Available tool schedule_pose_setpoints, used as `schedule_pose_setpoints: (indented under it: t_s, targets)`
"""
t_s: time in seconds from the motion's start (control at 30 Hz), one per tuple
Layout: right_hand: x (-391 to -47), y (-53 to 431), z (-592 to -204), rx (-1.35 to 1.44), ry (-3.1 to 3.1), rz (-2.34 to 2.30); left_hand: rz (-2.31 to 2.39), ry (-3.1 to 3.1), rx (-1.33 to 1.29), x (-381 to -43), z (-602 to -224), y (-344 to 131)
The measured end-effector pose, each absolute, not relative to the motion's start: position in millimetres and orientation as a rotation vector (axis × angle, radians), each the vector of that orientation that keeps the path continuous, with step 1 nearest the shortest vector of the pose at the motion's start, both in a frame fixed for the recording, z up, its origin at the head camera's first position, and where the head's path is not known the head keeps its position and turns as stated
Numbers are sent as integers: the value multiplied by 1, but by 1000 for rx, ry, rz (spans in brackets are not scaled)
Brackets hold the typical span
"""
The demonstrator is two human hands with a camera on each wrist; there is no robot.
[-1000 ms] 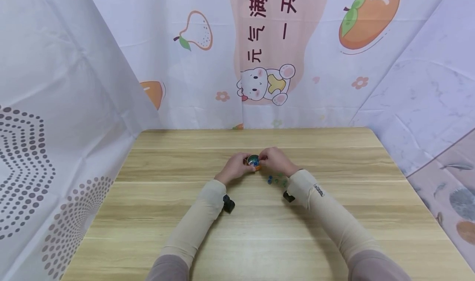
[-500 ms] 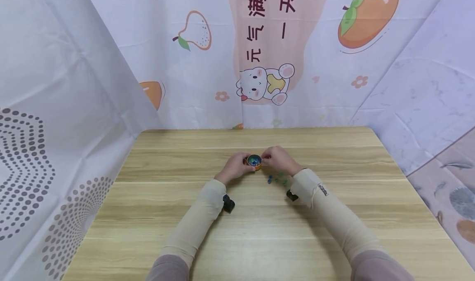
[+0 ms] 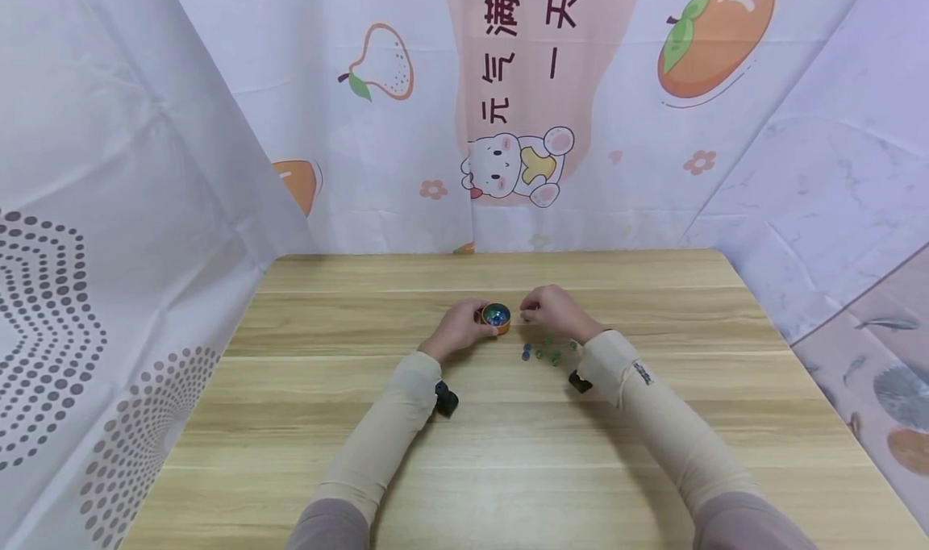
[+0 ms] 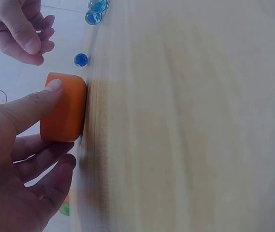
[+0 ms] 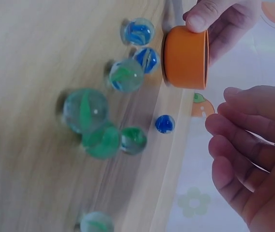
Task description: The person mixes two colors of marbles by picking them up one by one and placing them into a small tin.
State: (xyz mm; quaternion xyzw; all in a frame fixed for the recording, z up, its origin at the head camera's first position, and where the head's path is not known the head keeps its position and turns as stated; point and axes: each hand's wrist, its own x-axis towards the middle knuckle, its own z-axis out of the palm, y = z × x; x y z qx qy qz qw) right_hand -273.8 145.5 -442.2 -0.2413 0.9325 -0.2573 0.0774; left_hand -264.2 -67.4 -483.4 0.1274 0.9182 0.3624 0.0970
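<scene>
My left hand (image 3: 464, 324) holds a small orange cup (image 5: 183, 58) from its left side, the thumb on the near wall and fingers round the far side. The cup stands upright on the table, and blue and green marbles (image 3: 497, 317) show inside it. To the right of the cup, my right hand (image 3: 559, 312) hovers with loosely bent fingers and nothing in its grasp. In the right wrist view, a single blue marble (image 5: 165, 124) lies on the wood near those fingertips.
Several loose marbles lie right of the cup: blue ones (image 5: 139, 32) nearest it and green-streaked ones (image 5: 102, 139) farther out, below the right hand. The wooden table (image 3: 464, 469) ends at a printed cloth (image 3: 406, 147) behind. Black wrist cameras (image 3: 447, 400) sit under both forearms.
My right hand has drawn back from the cup's rim to the right, uncovering the cup's opening. The left hand and cup have stayed in place.
</scene>
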Motion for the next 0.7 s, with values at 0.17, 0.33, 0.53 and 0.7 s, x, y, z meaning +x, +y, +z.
schedule_pose_setpoints:
  t_s: [0.17,0.33,0.53,0.7]
  targets:
    - [-273,149,-441,-683,2785,-763,1077,2715,370,-264,-483,-67]
    - [-271,153,-438,-680,2780,-738,1092,2706,352,-264,-483,-68]
    - [-268,158,-439,-652,2776,-724,1090,2706,364,-264,-482,-69]
    - [-266,166,-440,-638,2756,-721,1081,2714,374,-264,-483,-69]
